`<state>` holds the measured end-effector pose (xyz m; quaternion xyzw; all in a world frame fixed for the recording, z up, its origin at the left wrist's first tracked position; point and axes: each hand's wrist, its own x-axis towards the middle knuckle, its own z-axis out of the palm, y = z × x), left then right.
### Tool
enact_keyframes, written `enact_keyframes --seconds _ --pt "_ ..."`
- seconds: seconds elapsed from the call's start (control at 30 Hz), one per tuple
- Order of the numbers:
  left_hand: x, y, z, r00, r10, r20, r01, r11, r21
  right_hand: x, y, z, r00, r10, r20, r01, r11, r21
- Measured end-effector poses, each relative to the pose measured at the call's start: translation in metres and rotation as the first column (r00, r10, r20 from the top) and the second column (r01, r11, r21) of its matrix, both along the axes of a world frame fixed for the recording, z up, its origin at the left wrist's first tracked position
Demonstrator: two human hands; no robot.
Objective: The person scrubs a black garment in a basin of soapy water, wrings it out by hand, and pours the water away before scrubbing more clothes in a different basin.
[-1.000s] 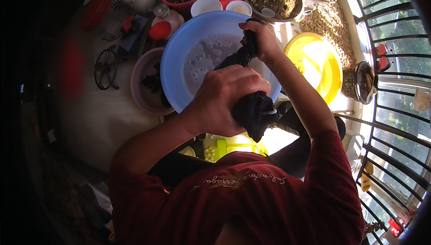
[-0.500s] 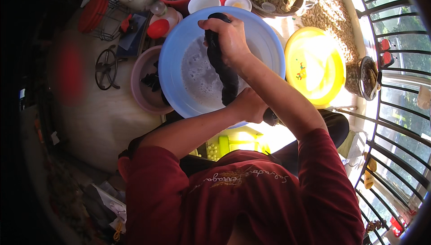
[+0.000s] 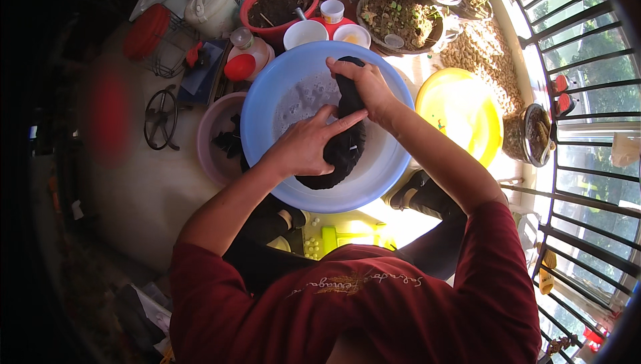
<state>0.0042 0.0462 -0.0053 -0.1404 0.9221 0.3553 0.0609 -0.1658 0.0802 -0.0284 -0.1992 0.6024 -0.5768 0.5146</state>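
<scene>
A dark, wet-looking black cloth [image 3: 347, 147] is bunched lengthwise over the blue basin [image 3: 394, 164], which holds cloudy, sudsy water [image 3: 307, 97]. My right hand [image 3: 369, 87] is closed round the cloth's far end. At its left side, my left hand [image 3: 304, 142] holds the middle of the cloth. One left finger stretches across the cloth towards my right hand, while other left fingers are partly hidden in its folds. Whether the cloth's lower end dips into the water is hard to tell.
Left of the blue basin stands a pink basin [image 3: 205, 147] with black cloth in it; a sunlit yellow basin [image 3: 491, 124] is on the right. White bowls [image 3: 305, 33] and soil-filled pots [image 3: 280, 5] line the far side. A bright green plastic item [image 3: 330, 238] lies near my legs.
The cloth has gone from a tight, twisted roll to a looser, wider bundle. My left hand has moved from its near end up to its middle. The basin appears lower in view.
</scene>
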Motion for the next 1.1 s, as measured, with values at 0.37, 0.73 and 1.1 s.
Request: enact_keyframes --seconds 0.37,0.73,1.1 --pt "0.006 -0.019 0.039 0.955 0.061 -0.290 -0.014 0.987 0.162 -0.007 -0.007 0.034 0.913 0.408 -0.027 -0.406 0.912 0.056" --pt "-0.006 -0.015 0.021 0.707 0.637 -0.308 0.151 0.290 0.945 -0.006 -0.010 0.017 0.437 0.680 0.589 -0.024 0.663 -0.748" --pt "-0.017 0.032 -0.057 0.811 0.583 -0.044 0.303 -0.355 0.884 -0.003 -0.036 0.030 0.680 0.657 0.324 0.329 0.122 -0.937"
